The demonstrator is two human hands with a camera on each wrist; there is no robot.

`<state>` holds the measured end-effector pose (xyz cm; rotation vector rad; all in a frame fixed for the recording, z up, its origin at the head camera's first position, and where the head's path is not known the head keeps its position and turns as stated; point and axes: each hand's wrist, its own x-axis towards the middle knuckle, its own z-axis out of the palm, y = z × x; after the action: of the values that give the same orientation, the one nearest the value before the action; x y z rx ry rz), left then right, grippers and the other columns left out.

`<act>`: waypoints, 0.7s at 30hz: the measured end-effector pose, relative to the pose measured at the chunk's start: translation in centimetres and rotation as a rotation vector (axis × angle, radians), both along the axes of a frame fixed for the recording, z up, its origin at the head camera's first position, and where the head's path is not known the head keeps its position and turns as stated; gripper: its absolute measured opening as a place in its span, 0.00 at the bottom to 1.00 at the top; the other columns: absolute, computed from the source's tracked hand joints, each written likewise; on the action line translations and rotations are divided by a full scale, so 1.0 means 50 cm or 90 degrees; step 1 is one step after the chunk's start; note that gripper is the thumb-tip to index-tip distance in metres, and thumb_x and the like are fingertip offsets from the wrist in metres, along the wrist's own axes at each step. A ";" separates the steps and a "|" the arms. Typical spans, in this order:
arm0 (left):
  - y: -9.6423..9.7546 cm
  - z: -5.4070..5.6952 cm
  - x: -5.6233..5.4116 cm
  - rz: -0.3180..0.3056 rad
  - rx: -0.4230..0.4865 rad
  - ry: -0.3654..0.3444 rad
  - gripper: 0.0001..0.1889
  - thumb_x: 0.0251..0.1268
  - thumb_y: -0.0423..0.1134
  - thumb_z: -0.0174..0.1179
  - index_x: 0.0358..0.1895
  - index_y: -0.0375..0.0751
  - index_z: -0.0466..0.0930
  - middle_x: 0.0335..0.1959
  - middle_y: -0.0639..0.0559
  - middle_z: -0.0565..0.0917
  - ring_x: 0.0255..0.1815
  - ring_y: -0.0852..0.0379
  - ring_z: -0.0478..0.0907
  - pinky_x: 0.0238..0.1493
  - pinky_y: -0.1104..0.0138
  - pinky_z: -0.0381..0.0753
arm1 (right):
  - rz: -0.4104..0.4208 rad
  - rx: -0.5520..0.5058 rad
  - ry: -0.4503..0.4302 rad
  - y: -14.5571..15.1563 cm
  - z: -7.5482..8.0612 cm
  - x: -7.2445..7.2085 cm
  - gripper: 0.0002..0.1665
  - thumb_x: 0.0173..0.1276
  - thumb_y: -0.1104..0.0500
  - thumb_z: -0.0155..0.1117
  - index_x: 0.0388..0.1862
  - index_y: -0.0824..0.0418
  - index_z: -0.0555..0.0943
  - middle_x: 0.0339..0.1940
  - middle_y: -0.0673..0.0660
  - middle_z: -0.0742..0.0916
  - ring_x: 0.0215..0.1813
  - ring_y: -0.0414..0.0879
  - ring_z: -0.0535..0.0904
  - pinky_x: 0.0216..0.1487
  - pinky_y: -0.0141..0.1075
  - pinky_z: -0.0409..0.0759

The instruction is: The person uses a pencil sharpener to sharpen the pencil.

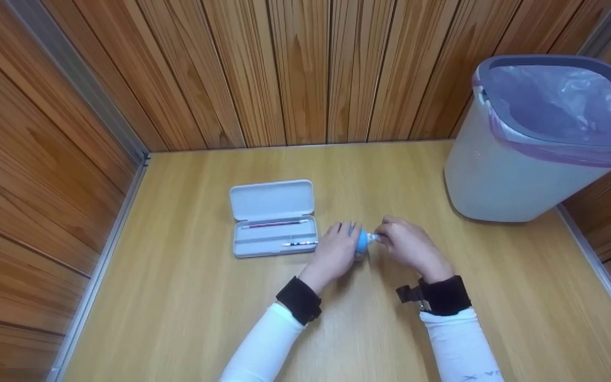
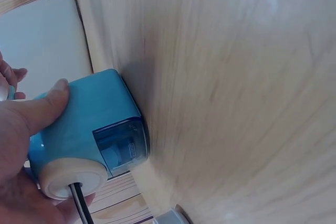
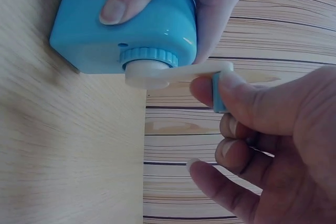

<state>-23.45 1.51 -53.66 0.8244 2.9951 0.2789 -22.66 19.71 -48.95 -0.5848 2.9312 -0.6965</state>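
Observation:
In the head view, my left hand (image 1: 337,249) grips a blue crank pencil sharpener (image 1: 361,243) lying on the table, fingers over its top. The left wrist view shows a dark pencil (image 2: 81,205) entering the sharpener's round pale front, beside a see-through shavings window (image 2: 123,145). My right hand (image 1: 406,243) pinches the small blue knob (image 3: 217,97) at the end of the white crank arm (image 3: 197,70). A patterned pencil (image 1: 300,243) reaches from over the pencil case towards my left hand; whether it is the inserted one is hidden.
An open grey pencil case (image 1: 271,199) lies left of the sharpener, with a dark red pencil (image 1: 273,224) inside. A lined wastebasket (image 1: 517,180) stands at the back right. Wood-panelled walls (image 1: 305,74) bound the table at the back and left.

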 end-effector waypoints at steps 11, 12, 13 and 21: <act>0.001 0.001 -0.002 0.002 -0.006 -0.009 0.33 0.70 0.51 0.59 0.74 0.43 0.62 0.67 0.41 0.69 0.67 0.44 0.67 0.65 0.55 0.70 | 0.005 0.000 0.092 0.001 -0.014 -0.030 0.07 0.70 0.64 0.63 0.41 0.65 0.86 0.32 0.51 0.79 0.33 0.46 0.76 0.33 0.39 0.77; 0.001 0.000 -0.002 0.004 -0.005 -0.013 0.34 0.70 0.51 0.59 0.74 0.43 0.62 0.67 0.41 0.69 0.67 0.44 0.66 0.65 0.55 0.70 | 0.002 -0.001 0.093 0.000 -0.016 -0.034 0.07 0.70 0.64 0.63 0.42 0.64 0.86 0.33 0.51 0.79 0.34 0.46 0.76 0.34 0.39 0.77; 0.000 0.000 -0.002 0.006 -0.002 -0.016 0.34 0.69 0.51 0.59 0.74 0.43 0.62 0.68 0.41 0.69 0.68 0.44 0.66 0.65 0.55 0.69 | -0.002 -0.003 0.092 -0.002 -0.017 -0.037 0.07 0.70 0.64 0.63 0.42 0.64 0.86 0.33 0.52 0.79 0.34 0.46 0.77 0.35 0.39 0.78; -0.003 -0.003 -0.002 -0.008 -0.005 -0.010 0.34 0.69 0.51 0.59 0.74 0.43 0.62 0.68 0.41 0.69 0.68 0.44 0.66 0.67 0.56 0.68 | -0.056 -0.016 0.060 -0.010 -0.042 -0.057 0.12 0.73 0.62 0.60 0.51 0.64 0.85 0.37 0.54 0.81 0.38 0.49 0.79 0.39 0.42 0.80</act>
<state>-23.53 1.34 -53.79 0.8364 2.9739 0.2715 -25.52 19.20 -51.03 -0.5076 3.0553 -0.7355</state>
